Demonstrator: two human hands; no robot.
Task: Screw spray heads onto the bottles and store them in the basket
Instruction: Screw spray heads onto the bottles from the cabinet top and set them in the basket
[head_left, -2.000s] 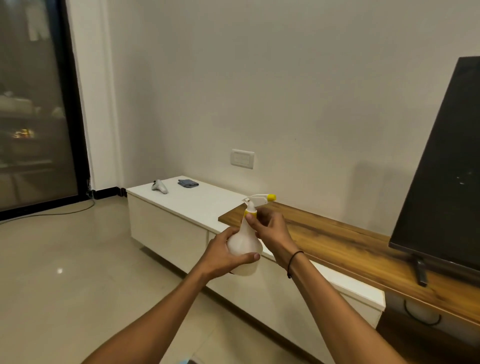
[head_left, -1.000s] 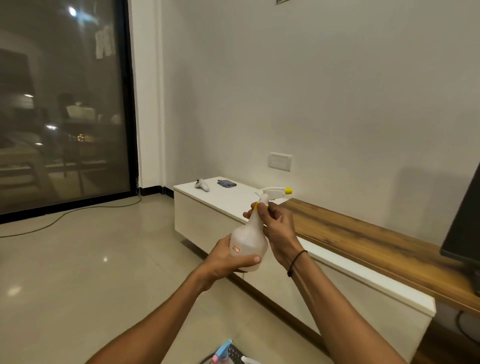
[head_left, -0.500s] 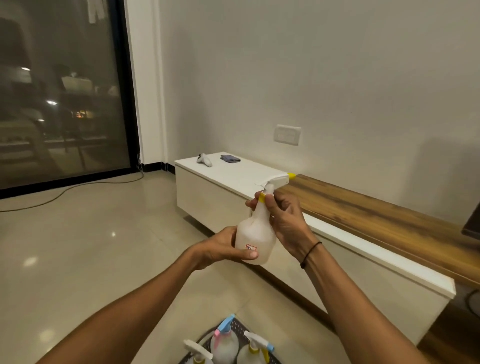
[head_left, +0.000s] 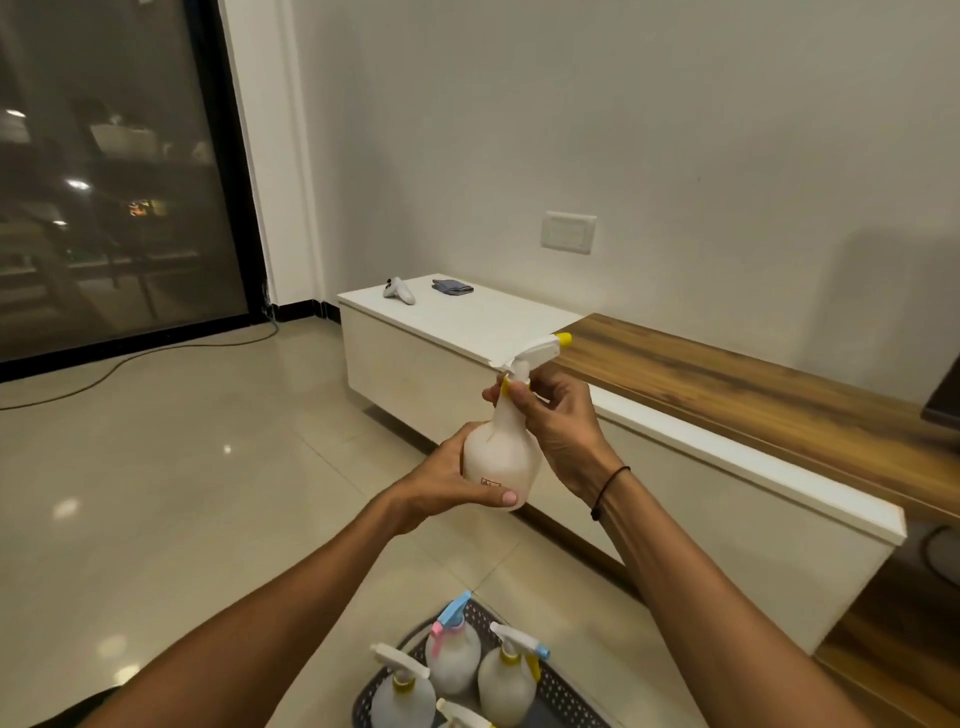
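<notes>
Bottle (head_left: 501, 457): upright, gripped round its belly by left hand (head_left: 447, 480). Spray head (head_left: 535, 353): right hand (head_left: 558, 421) above pinches its yellow collar. Basket (head_left: 563, 691): below both hands, holding capped bottles.

- One spray bottle (head_left: 501, 457) held up, with one yellow-tipped spray head (head_left: 537, 351) on it
- Four spray bottles in the basket (head_left: 563, 693), one only partly in view
- One basket
- Two hands: left hand (head_left: 449, 486), right hand (head_left: 558, 426)
- One controller (head_left: 399, 290) and one folded cloth (head_left: 452, 286) on the cabinet (head_left: 467, 322)
</notes>
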